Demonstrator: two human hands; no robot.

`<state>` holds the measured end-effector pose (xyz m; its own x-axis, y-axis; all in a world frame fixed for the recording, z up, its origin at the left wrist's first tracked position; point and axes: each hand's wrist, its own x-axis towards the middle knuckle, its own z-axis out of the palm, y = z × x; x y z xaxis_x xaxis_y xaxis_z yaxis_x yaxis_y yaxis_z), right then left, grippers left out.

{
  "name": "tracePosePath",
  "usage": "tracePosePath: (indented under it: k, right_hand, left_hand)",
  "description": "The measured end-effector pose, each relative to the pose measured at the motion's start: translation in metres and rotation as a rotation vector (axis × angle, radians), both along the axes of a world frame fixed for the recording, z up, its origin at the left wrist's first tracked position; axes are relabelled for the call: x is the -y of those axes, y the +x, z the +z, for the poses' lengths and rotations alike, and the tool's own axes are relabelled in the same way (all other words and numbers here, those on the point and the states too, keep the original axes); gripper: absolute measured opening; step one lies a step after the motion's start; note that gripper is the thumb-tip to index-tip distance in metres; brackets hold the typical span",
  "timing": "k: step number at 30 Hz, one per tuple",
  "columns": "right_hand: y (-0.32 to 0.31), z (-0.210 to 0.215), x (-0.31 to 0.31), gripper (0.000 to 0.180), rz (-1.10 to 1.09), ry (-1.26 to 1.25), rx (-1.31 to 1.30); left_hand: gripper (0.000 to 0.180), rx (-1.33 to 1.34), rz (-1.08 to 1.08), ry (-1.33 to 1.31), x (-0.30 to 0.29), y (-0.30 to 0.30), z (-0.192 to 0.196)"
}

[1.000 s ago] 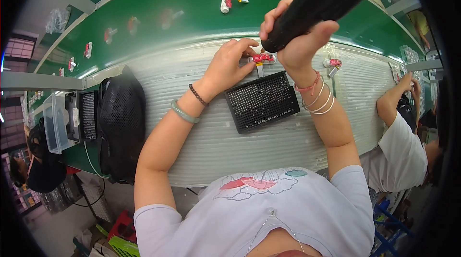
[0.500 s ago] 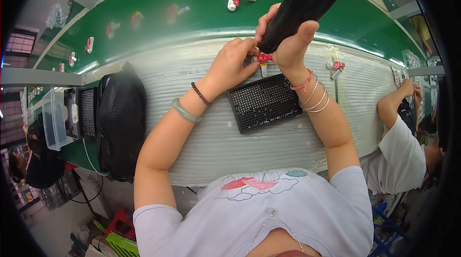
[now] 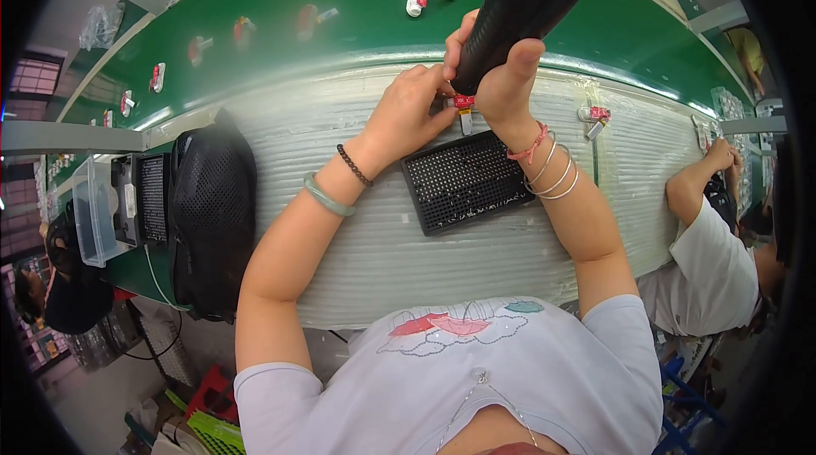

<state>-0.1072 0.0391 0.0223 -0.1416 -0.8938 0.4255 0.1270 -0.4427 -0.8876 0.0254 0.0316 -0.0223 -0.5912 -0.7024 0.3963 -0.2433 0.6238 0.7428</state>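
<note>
Gripping black tool with right fingers, left fingers at red part

The head camera sits close above the person's white shirt, looking steeply down and forward across the near edge of the tabletop toward its far edge. Its wide fisheye view takes in both arms; the tabletop's side ends seem lost in the dark, distorted rim.
</note>
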Motion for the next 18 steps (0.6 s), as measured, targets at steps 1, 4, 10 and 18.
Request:
tracePosePath:
  k: [1, 4, 10, 18]
  right_hand:
    - [0.000, -0.002, 0.001, 0.077, -0.011, -0.106, 0.022]
    - [0.001, 0.004, -0.005, 0.091, -0.006, 0.066, -0.029]
    - [0.001, 0.001, -0.002, 0.076, -0.015, -0.096, 0.006]
    - [-0.021, 0.010, -0.008, 0.091, 0.007, 0.059, -0.013]
  left_hand:
    - [0.027, 0.010, 0.006, 0.013, 0.000, -0.001, 0.001]
    - [0.027, 0.017, 0.013, 0.022, 0.001, 0.000, 0.001]
    - [0.029, 0.005, 0.022, 0.005, 0.000, -0.002, -0.001]
    - [0.022, 0.013, -0.004, 0.094, -0.002, 0.000, 0.010]
